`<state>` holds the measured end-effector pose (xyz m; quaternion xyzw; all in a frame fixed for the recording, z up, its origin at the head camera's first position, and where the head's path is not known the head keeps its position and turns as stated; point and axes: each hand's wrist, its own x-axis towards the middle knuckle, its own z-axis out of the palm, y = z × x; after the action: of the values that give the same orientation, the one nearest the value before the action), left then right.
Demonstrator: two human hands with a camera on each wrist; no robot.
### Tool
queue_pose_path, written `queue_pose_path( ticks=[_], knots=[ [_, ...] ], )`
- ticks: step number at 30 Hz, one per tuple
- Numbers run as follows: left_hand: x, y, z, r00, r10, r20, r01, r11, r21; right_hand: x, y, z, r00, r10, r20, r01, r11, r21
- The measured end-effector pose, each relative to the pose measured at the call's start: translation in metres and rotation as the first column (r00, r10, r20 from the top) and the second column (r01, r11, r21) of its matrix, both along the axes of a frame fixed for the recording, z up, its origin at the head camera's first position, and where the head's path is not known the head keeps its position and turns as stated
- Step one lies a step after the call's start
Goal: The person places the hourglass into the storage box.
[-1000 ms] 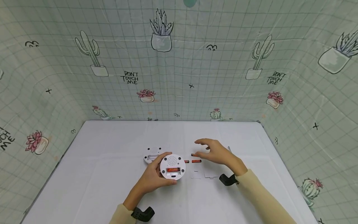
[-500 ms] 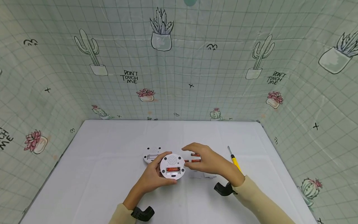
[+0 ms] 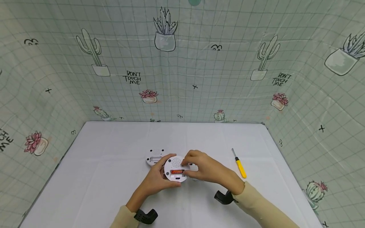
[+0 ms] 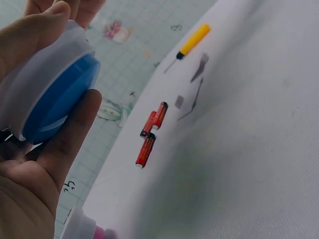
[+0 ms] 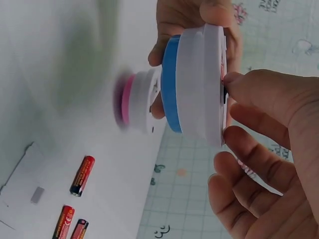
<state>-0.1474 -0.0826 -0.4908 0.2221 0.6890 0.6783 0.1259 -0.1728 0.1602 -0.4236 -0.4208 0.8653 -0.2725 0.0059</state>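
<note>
My left hand [image 3: 154,182] grips a round white device [image 3: 176,163] with a blue face [image 5: 171,84], its perforated back turned up. One red AAA battery [image 3: 176,172] lies in the device's uncovered battery compartment. My right hand [image 3: 206,166] is at the device's right side, thumb [image 5: 249,87] straight and touching the compartment at the battery's right end. The other right fingers are loosely bent, with fingertips beside the device's edge. In the right wrist view, the device hides much of my left hand.
A second white device [image 3: 156,153] with a pink face [image 5: 128,99] and an uncovered compartment lies behind on the white table. Several red batteries [image 4: 145,151] lie near the middle. A yellow-handled screwdriver [image 3: 240,166] is at the right, and thin white pieces [image 5: 30,172] lie near the batteries.
My right hand has moved left from over the loose batteries to the device, its thumb now at the compartment. The screwdriver has come into full view. My left hand stays nearly still.
</note>
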Motion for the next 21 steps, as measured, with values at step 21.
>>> queue_pose_path(
  ticks=[21],
  knots=[
    [0.001,-0.003,0.000,1.000,0.014,0.013,-0.014,1.000,-0.028,0.001,-0.013,-0.004,0.999,0.002,-0.034,-0.001,0.999,0.040]
  ],
)
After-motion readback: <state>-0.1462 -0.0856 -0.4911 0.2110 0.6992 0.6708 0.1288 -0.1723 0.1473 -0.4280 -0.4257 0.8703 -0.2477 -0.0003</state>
